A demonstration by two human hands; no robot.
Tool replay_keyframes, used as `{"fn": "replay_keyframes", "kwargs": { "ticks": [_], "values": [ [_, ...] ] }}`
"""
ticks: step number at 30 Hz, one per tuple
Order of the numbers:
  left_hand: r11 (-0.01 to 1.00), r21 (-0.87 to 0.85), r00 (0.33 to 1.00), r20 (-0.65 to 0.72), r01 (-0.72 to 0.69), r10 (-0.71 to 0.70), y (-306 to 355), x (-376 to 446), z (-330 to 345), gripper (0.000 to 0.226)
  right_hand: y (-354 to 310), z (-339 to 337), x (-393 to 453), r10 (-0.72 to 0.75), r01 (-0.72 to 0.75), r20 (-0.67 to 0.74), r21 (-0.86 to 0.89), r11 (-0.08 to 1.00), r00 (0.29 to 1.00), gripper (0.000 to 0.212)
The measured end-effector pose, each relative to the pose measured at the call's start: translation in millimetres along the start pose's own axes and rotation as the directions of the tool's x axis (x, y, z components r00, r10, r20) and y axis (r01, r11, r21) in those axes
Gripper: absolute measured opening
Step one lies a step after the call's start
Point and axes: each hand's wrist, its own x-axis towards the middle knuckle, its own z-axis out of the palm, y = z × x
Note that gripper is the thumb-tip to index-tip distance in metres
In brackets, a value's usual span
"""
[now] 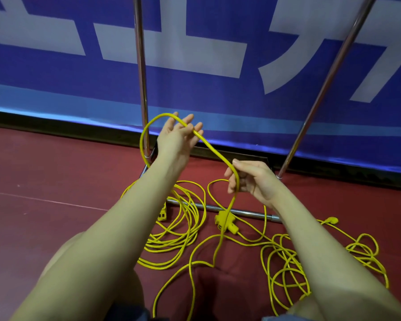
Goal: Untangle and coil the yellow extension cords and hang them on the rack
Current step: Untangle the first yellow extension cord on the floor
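A yellow extension cord (214, 151) arches over my left hand (180, 135), whose fingers are spread with the cord lying across the palm. From there the cord runs down to my right hand (248, 179), which grips it with curled fingers. Below that hand the cord drops to the floor. A loose coil of yellow cord (178, 230) lies under my left forearm. A tangled heap of cord (287, 262) lies under my right forearm. A yellow socket block (225, 221) rests between them. The chrome rack (141, 72) stands right behind my hands.
The rack's second upright (329, 82) slants up at the right and its base bar (236, 210) lies on the red floor (56, 181). A blue banner wall (218, 54) closes off the back. A yellow plug (331, 220) lies at the right.
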Motion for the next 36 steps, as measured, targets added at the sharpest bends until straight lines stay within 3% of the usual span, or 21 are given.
{"fn": "replay_keyframes", "kwargs": {
  "ticks": [5,8,11,13,19,23,28,30,33,36],
  "values": [
    [0.994,-0.097,0.988,-0.151,-0.043,0.028,2,8,-13,0.058,6,-1,2,0.010,-0.014,-0.056,-0.056,0.998,0.998,0.022],
    [0.991,-0.126,0.989,-0.134,0.039,-0.056,-2,7,-12,0.058,6,-1,3,0.005,-0.012,-0.111,-0.063,0.998,0.994,0.019],
    [0.970,0.145,0.980,0.011,0.195,-0.199,-14,-12,-1,0.050,6,0,4,-0.002,-0.006,-0.141,-0.055,0.998,0.990,0.019],
    [0.934,0.300,0.971,0.072,0.196,-0.227,-24,-22,4,0.054,5,3,4,-0.010,0.003,-0.130,-0.060,0.998,0.991,0.018],
    [0.979,0.174,0.988,0.090,0.107,-0.124,-17,-16,8,0.052,-6,11,-3,-0.008,0.009,-0.003,0.059,0.998,1.000,0.025],
    [0.998,0.041,0.999,-0.007,0.048,-0.048,-5,0,0,0.055,-8,9,-8,0.034,-0.041,0.069,0.100,0.994,0.997,0.029],
    [0.999,-0.004,0.995,-0.080,0.051,-0.051,-4,5,-9,0.066,-5,7,-7,0.039,-0.044,0.072,0.081,0.996,0.997,0.022],
    [0.995,0.020,0.994,-0.050,0.098,-0.097,-6,5,-9,0.061,-4,6,-4,0.042,-0.045,0.037,0.068,0.997,0.998,0.021],
    [0.964,0.198,0.977,0.086,0.177,-0.197,-11,-11,0,0.060,-2,5,-1,0.039,-0.038,-0.012,0.067,0.997,0.999,0.019],
    [0.931,0.337,0.958,0.188,0.143,-0.215,-20,-26,6,0.066,-3,8,0,0.032,-0.031,-0.009,0.070,0.997,0.999,0.018]
  ]
}}
